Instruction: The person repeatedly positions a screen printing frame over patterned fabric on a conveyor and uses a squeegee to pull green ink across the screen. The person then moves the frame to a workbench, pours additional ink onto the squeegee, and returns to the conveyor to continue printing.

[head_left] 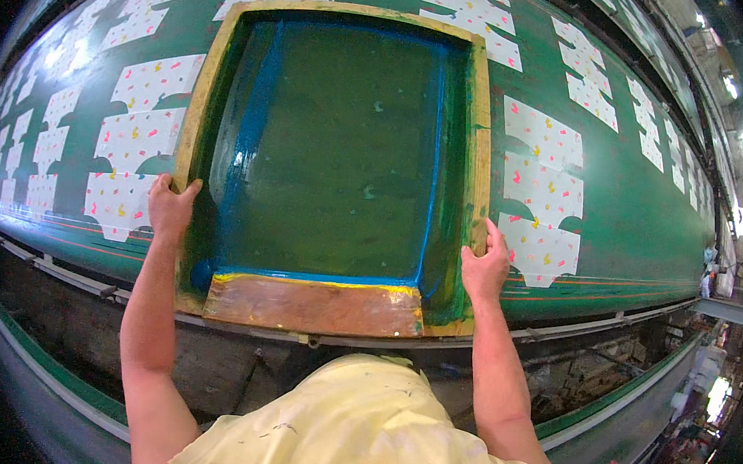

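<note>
Far left of frame: columns of white pieces, flecked pink and yellow, laid on the green table; even spacing, probably kept for alignment.

Left of centre: the left rail of the wooden frame is gripped low down by the left hand. Hand partly closed, fingers curled round the outside, thumb set on the inner side.

Centre: the frame is seen extending from the upper edge of the picture to just above the shirt. Dark green mesh is held within it, edged in blue. Whether the frame is rested flat or held slightly raised cannot be told. Across its lower end a brown board is laid, yellow along its upper edge; placed there, it seems, so that the mesh is left uncovered.

Right of centre: the right rail is gripped by the right hand, fingers bent outside, thumb inside, closed about the wood. Grips roughly matched in height, presumably so that the load is shared and the frame kept square.

Right of frame: more white pieces, the nearest column set just beside the right rail.
</note>
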`<state>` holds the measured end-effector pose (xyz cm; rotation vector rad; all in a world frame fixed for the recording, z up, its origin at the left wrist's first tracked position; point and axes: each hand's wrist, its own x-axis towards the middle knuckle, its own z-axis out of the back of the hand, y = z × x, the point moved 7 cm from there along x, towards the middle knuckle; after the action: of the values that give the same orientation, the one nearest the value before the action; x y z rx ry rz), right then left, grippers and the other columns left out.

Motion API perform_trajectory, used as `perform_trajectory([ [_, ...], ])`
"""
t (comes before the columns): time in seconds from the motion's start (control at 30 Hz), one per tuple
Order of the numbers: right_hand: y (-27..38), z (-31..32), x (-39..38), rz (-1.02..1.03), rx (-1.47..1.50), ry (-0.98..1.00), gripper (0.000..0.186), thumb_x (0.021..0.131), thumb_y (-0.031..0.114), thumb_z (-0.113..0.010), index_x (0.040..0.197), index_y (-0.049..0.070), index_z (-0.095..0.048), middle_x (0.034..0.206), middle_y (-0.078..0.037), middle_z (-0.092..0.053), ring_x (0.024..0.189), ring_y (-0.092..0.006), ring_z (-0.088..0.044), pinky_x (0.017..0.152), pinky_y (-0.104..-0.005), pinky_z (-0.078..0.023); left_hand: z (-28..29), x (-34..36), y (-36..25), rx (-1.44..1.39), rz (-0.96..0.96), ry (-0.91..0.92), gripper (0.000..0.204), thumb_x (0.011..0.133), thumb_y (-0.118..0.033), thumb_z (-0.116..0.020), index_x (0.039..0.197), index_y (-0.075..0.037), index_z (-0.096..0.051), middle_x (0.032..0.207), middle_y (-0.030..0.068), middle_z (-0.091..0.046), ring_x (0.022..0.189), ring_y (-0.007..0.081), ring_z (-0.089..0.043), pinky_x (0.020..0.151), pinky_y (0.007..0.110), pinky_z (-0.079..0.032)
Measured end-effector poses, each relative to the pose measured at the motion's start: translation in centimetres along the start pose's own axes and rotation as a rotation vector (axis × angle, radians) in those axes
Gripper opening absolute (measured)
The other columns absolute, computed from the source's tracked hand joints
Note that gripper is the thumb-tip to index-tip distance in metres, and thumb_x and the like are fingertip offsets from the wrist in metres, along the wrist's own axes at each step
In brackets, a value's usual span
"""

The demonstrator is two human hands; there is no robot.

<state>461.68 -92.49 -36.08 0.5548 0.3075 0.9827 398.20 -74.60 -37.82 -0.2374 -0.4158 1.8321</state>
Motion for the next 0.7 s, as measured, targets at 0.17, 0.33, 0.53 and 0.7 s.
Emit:
perform_trajectory([
  [0.17,0.6,1.3,0.0,0.003,0.142,-0.026,0.064,0.078,0.005,-0.085,0.14,0.008,-0.07,0.121,-0.017,-0.073,0.114,-0.0389,-0.07,0.102,-0.0488,-0.056,-0.5,0.8,1.5,-0.102,-0.007,0.018,0.051,0.082,-0.04,-0.091,0.095,0.005,-0.073,0.101,0.0227,-0.072,0.099,0.0411,-0.069,0.089,0.05,-0.053],
  [0.33,3.0,5.2,0.3,0.217,0.053,-0.082,0.063,0.076,0.007,-0.085,0.138,0.011,-0.072,0.117,-0.018,-0.073,0.111,-0.04,-0.07,0.1,-0.0504,-0.056,-0.3,1.6,1.7,-0.174,-0.039,0.041,0.048,0.08,-0.036,-0.092,0.091,0.006,-0.071,0.091,0.023,-0.071,0.089,0.0405,-0.067,0.083,0.051,-0.052],
  [0.53,-1.1,9.0,3.9,0.14,0.083,-0.076,0.06,0.077,0.007,-0.084,0.136,0.012,-0.073,0.121,-0.018,-0.074,0.115,-0.0412,-0.069,0.102,-0.0509,-0.056,0.0,0.3,-3.6,-0.218,-0.036,0.041,0.045,0.079,-0.03,-0.094,0.082,0.004,-0.066,0.078,0.0131,-0.064,0.073,0.0277,-0.058,0.071,0.045,-0.048],
  [0.7,-9.7,12.9,7.8,0.082,0.127,-0.127,0.058,0.076,0.006,-0.082,0.134,0.01,-0.074,0.123,-0.018,-0.075,0.118,-0.0404,-0.07,0.105,-0.0488,-0.057,-2.7,-4.5,-12.9,-0.262,-0.075,-0.008,0.044,0.077,-0.026,-0.097,0.08,0.002,-0.063,0.074,0.0066,-0.059,0.07,0.0215,-0.053,0.068,0.041,-0.047],
])
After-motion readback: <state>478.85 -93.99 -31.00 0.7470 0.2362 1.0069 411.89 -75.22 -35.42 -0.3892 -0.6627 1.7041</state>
